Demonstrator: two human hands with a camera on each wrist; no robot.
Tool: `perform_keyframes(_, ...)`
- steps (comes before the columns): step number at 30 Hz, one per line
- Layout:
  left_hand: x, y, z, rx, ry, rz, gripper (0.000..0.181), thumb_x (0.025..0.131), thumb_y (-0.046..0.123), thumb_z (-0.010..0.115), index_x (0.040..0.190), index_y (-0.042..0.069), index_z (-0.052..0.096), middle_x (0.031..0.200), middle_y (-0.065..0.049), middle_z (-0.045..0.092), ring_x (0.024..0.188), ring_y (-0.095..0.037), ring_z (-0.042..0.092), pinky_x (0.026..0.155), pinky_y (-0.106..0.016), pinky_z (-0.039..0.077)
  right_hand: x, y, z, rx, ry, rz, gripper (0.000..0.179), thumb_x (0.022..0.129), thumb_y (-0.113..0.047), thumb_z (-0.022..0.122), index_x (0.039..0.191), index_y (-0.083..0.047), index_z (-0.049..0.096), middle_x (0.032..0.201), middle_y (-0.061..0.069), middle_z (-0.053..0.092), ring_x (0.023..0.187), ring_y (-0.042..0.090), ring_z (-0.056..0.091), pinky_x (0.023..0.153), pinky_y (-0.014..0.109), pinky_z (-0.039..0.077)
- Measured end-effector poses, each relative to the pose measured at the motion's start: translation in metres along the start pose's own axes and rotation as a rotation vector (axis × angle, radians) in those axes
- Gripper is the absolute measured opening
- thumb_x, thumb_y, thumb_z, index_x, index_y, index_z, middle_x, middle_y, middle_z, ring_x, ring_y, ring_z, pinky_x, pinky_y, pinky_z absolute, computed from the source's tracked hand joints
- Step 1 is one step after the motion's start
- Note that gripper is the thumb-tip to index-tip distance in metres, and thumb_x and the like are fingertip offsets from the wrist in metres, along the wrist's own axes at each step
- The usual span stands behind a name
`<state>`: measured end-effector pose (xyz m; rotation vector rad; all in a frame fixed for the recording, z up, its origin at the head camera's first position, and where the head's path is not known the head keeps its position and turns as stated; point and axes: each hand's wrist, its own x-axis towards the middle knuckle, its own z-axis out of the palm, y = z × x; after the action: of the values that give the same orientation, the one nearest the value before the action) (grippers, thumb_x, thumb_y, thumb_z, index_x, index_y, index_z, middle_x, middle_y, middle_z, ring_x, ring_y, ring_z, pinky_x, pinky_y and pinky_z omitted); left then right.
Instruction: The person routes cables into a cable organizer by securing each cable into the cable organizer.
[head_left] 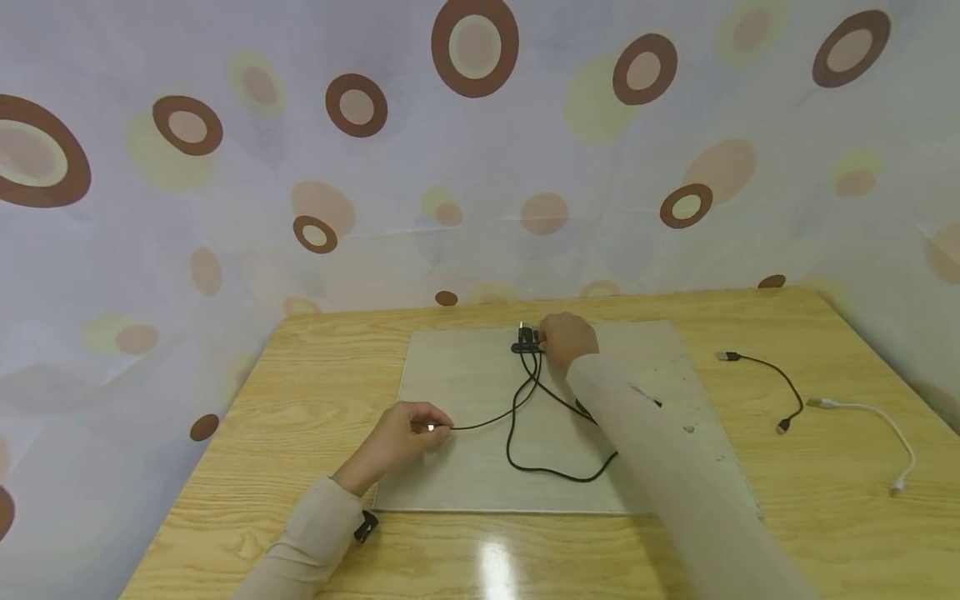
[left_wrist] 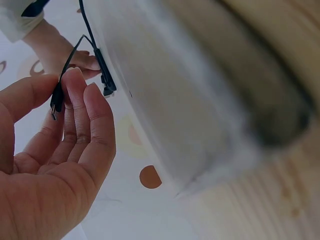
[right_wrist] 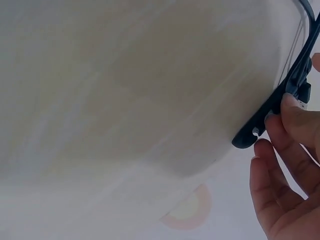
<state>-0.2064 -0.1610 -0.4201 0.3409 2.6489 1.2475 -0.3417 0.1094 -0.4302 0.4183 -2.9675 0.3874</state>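
Note:
In the head view, my left hand [head_left: 401, 437] pinches the end of a thin black cable [head_left: 487, 422] between thumb and fingers. The left wrist view shows its small metal-tipped plug [left_wrist: 57, 97] poking out past the fingertips. At the far edge of a pale board [head_left: 465, 487], my right hand [head_left: 570, 337] grips the right end of a black slotted cable holder [head_left: 517, 347]. Several black USB plugs [head_left: 527, 335] stand in it side by side. In the right wrist view, thumb and forefinger close on the holder [right_wrist: 246, 137] beside a plug; an end slot shows bare.
Black cable loops [head_left: 558, 475] trail over the board, partly under my right sleeve. On the wooden table [head_left: 825, 517] to the right lie a short black USB cable [head_left: 787, 383] and a white cable [head_left: 896, 433]. A patterned sheet [head_left: 487, 242] hangs behind.

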Motion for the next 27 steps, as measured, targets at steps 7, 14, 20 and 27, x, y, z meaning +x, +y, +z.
perform_keyframes(7,0.001,-0.002,0.001,-0.015,-0.015,0.009,0.009,0.090,0.012,0.067,0.096,0.009,0.073,0.082,0.003,0.063,0.075,-0.014,0.053,0.066,-0.029,0.044,-0.002,-0.004,0.002,-0.115,0.022,-0.057,0.008,0.083,-0.014,0.074,0.089,-0.008,0.076,0.084,0.007,0.073,0.077,0.023,0.068,0.069,0.038,0.057)
perform_keyframes(14,0.003,-0.001,0.001,-0.007,-0.016,0.019,0.010,0.090,0.012,0.067,0.097,0.009,0.073,0.082,0.002,0.063,0.074,-0.014,0.055,0.065,-0.029,0.044,-0.003,-0.002,-0.001,-0.097,0.015,-0.063,0.010,0.083,-0.012,0.074,0.092,-0.007,0.075,0.087,0.008,0.072,0.078,0.024,0.068,0.069,0.039,0.056)
perform_keyframes(20,0.003,0.000,0.001,-0.009,-0.011,0.014,0.009,0.090,0.011,0.067,0.096,0.009,0.073,0.080,0.002,0.063,0.072,-0.014,0.054,0.064,-0.028,0.044,-0.008,-0.004,-0.008,-0.059,-0.006,-0.052,0.011,0.085,-0.009,0.073,0.094,-0.006,0.076,0.089,0.009,0.073,0.080,0.025,0.068,0.073,0.040,0.056)
perform_keyframes(27,0.002,-0.001,0.002,0.013,-0.012,0.028,0.011,0.089,0.008,0.066,0.098,0.008,0.072,0.087,0.002,0.066,0.076,-0.013,0.055,0.067,-0.027,0.045,-0.008,0.004,-0.009,0.062,-0.065,-0.036,0.021,0.089,0.001,0.063,0.106,-0.004,0.073,0.106,0.014,0.070,0.096,0.031,0.066,0.082,0.042,0.054)
